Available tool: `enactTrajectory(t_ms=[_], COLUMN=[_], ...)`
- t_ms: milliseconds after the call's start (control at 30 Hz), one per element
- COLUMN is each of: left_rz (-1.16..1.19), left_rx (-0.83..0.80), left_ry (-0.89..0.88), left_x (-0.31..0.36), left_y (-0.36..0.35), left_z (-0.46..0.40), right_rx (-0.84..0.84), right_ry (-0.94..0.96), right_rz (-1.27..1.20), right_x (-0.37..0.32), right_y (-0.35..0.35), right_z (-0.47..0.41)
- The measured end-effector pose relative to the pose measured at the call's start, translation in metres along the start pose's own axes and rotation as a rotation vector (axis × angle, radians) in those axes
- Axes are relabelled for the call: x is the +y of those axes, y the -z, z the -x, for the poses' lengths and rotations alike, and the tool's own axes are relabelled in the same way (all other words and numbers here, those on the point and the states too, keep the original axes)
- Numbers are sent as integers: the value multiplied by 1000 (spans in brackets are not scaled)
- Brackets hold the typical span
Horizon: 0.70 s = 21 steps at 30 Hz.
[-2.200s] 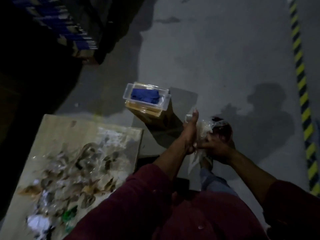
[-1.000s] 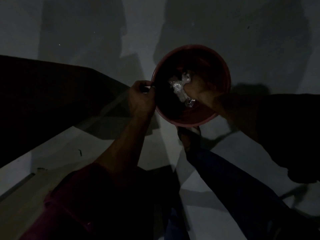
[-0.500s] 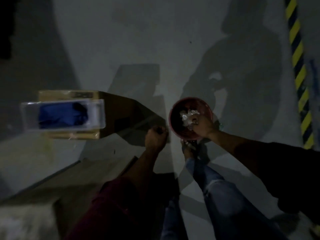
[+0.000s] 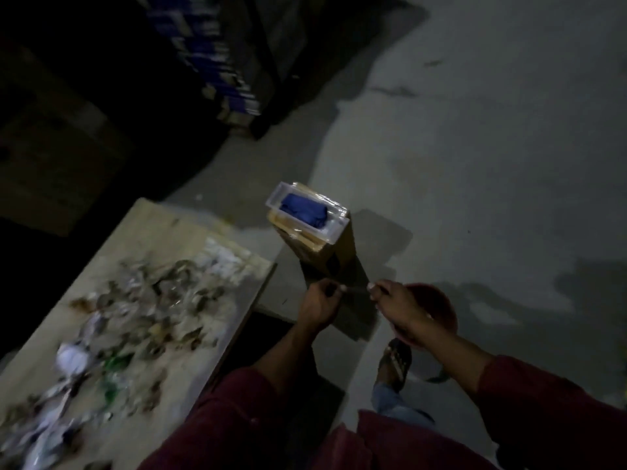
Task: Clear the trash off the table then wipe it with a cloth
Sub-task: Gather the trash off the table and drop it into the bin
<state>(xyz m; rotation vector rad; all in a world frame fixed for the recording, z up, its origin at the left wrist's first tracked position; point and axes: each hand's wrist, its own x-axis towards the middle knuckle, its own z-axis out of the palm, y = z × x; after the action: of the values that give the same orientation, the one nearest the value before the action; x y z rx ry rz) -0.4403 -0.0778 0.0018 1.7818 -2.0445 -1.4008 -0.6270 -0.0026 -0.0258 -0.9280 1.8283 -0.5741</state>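
The pale table (image 4: 237, 266) at the left is strewn with trash (image 4: 142, 317): crumpled wrappers, paper and bits of plastic, all blurred. A blue cloth (image 4: 305, 212) lies in a clear plastic tub on top of a cardboard box (image 4: 339, 259) just past the table's corner. My left hand (image 4: 319, 305) hovers to the right of the table edge with its fingers curled. My right hand (image 4: 400, 308) hangs relaxed over the red bucket (image 4: 441, 310) on the floor. A thin strand seems to run between the two hands, but it is too blurred to identify.
The floor (image 4: 492, 164) is grey concrete. My sandalled foot (image 4: 395, 362) stands beside the bucket. Dark stacked goods (image 4: 217, 62) and shelving fill the upper left. The scene is dim.
My view has swung from the bucket back toward the table. My right hand has come out of the bucket without the plastic trash, and both hands have risen.
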Motion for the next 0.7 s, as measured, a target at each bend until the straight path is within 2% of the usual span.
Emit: enactTrajectory(t_ms=[100, 200, 300, 567, 700], left_rz=[100, 307, 397, 643, 838], left_rx=[108, 282, 459, 825, 942], left_ry=[22, 35, 60, 329, 493], left_x=[-39, -76, -134, -292, -344], left_y=[35, 72, 107, 151, 153], left_z=[56, 127, 197, 361, 403], right_rx=[-86, -129, -226, -576, -655], right_ry=[144, 258, 361, 601, 662], right_rz=[70, 83, 102, 249, 350], right_x=[-50, -95, -119, -175, -190], right_y=[-52, -111, -182, -354, -407], right_z=[28, 77, 115, 220, 227])
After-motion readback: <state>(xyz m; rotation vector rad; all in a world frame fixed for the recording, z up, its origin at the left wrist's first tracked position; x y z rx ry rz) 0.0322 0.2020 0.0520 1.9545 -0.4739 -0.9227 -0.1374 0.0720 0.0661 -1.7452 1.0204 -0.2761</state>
